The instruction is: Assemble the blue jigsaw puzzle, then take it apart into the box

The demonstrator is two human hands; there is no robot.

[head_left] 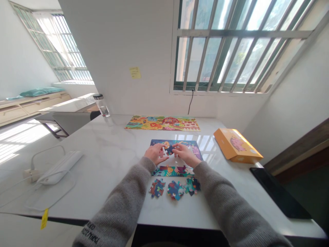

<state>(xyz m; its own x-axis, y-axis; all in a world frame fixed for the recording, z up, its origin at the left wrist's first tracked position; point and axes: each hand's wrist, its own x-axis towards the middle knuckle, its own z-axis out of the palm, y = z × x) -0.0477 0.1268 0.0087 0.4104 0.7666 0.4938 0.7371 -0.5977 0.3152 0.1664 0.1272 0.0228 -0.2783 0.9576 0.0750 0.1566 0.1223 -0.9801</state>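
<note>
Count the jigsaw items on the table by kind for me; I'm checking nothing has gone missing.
Finished farm puzzle: 1
Part-built puzzle, under the left hand and right hand: 1
Loose piece clusters at the near edge: 3
Piece held between both hands: 1
Orange puzzle box: 1
Total: 7

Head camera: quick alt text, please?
Both hands, left and right, pinch a small puzzle piece over a half-built jigsaw on a white table. Three loose clusters lie nearer; an orange box sits right.
</note>
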